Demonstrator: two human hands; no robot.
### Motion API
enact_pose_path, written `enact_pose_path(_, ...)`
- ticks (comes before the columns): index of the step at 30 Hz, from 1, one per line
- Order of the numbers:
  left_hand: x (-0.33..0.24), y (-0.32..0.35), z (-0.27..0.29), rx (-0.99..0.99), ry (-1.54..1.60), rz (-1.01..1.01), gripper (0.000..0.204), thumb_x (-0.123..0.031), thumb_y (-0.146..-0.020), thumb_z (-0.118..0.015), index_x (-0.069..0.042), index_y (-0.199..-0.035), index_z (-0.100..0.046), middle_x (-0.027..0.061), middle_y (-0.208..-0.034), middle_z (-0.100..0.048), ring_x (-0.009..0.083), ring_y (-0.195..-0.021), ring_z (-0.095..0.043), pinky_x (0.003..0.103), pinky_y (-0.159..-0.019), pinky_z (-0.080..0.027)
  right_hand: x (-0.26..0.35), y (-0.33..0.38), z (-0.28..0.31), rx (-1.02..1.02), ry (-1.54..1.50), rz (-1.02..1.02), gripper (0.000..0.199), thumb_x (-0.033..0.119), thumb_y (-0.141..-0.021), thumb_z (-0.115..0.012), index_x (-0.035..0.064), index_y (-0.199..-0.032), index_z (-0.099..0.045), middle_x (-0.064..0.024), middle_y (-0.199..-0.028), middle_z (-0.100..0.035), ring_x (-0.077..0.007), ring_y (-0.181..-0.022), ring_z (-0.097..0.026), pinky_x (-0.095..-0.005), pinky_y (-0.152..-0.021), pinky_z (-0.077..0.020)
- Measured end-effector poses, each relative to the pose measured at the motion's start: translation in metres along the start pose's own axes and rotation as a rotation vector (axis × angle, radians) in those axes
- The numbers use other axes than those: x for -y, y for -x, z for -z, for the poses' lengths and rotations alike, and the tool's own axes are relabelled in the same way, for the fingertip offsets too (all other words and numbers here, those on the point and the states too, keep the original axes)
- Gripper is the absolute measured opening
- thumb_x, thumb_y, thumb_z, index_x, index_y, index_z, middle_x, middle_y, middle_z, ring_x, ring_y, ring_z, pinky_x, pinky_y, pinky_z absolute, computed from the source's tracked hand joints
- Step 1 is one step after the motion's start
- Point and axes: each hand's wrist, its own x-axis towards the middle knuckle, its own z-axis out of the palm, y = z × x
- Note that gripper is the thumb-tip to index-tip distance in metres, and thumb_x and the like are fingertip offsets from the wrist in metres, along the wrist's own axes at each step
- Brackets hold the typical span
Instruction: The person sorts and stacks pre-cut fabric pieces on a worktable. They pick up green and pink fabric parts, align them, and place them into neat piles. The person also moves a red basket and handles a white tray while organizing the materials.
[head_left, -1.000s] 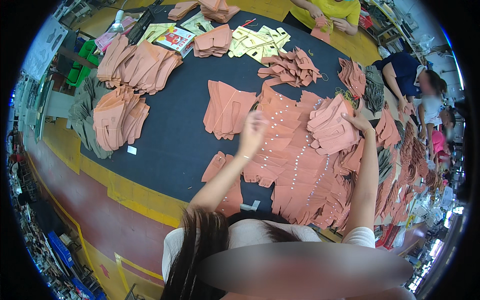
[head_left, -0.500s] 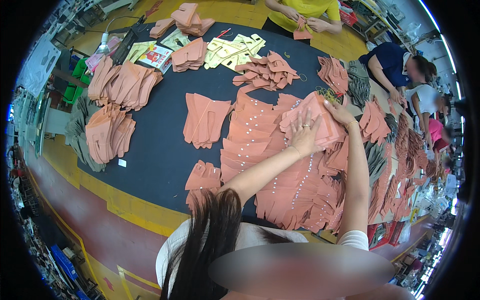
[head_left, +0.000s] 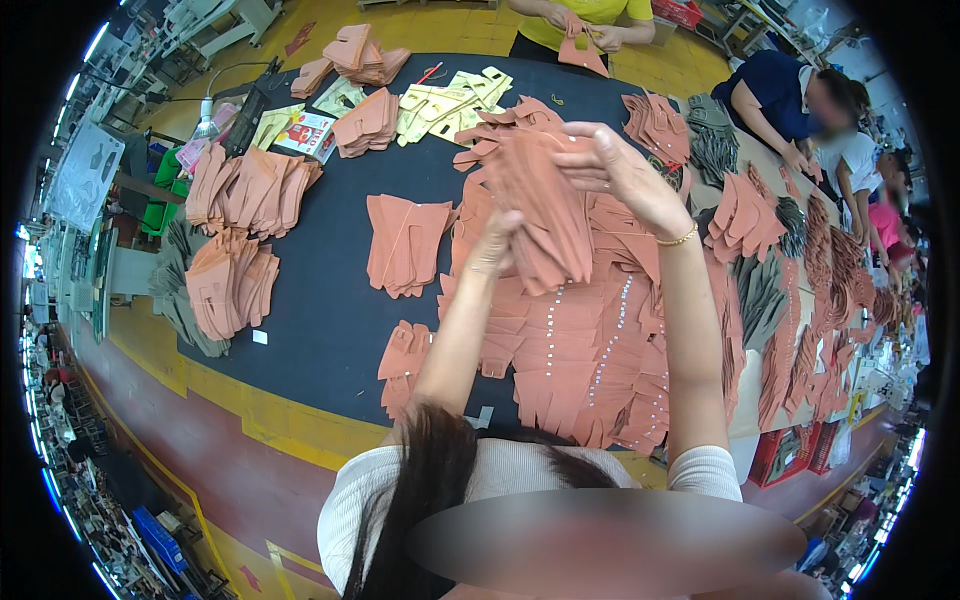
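A thick stack of salmon-pink cut pieces (head_left: 540, 215) is raised on a slant over the table, its layers smeared by motion. My left hand (head_left: 497, 240) grips its lower left edge, thumb in front. My right hand (head_left: 630, 180), with a bracelet at the wrist, is at its upper right edge, fingers stretched along the pieces and the stack's corner between them. Beneath lie overlapping rows of pink pieces (head_left: 580, 350) with small white stickers. A string-tied pink bundle (head_left: 408, 245) lies to their left.
More pink stacks (head_left: 255, 190) and yellow slotted pieces (head_left: 450, 105) lie on the dark table (head_left: 320, 290). Grey-green bundles (head_left: 760, 300) and further pink piles are at the right. A co-worker in yellow (head_left: 590, 35) holds a pink piece across the table; others work at right.
The stack has been lifted off the rows and tipped up. My left hand has moved left to its lower edge; my right hand has shifted left and up, away from the yellow-green strings.
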Motion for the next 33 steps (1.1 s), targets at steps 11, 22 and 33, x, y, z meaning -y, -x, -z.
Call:
enact_pose_path(11, -0.017, 0.114, 0.036, -0.084, 0.373, -0.065, 0.088, -0.022, -0.069, -0.080, -0.004, -0.140, -0.031, 0.0098, -0.126, -0.051, 0.0215, -0.115, -0.052, 0.036, -0.096, -0.046, -0.017, 0.092, -0.078, -0.439, 0.058, 0.368, 0.059, 0.029, -0.084, -0.070, 0.0044, -0.131, -0.044, -0.0127, -0.138, -0.043, -0.0272, -0.129, -0.040, -0.0393, -0.107, -0.0319)
enact_pose_path(22, 0.011, 0.165, 0.006, -0.061, 0.317, 0.081, 0.086, -0.023, -0.069, -0.080, -0.004, -0.138, -0.033, 0.0097, -0.125, -0.052, 0.0214, -0.114, -0.052, 0.036, -0.096, -0.047, -0.049, 0.183, -0.131, -0.475, -0.278, 0.225, 0.100, 0.043, -0.079, -0.073, 0.0076, -0.147, -0.010, -0.0177, -0.144, -0.024, -0.0269, -0.135, -0.025, -0.0382, -0.111, -0.0237)
enact_pose_path(33, 0.007, 0.204, -0.001, -0.078, 0.221, 0.153, 0.084, -0.024, -0.069, -0.080, -0.004, -0.137, -0.035, 0.0095, -0.123, -0.053, 0.0213, -0.113, -0.053, 0.037, -0.096, -0.047, -0.065, 0.226, -0.155, -0.326, -0.324, 0.006, 0.084, 0.048, -0.082, -0.068, -0.0025, -0.138, -0.031, -0.0147, -0.130, -0.046, -0.0225, -0.121, -0.045, -0.0357, -0.101, -0.0380)
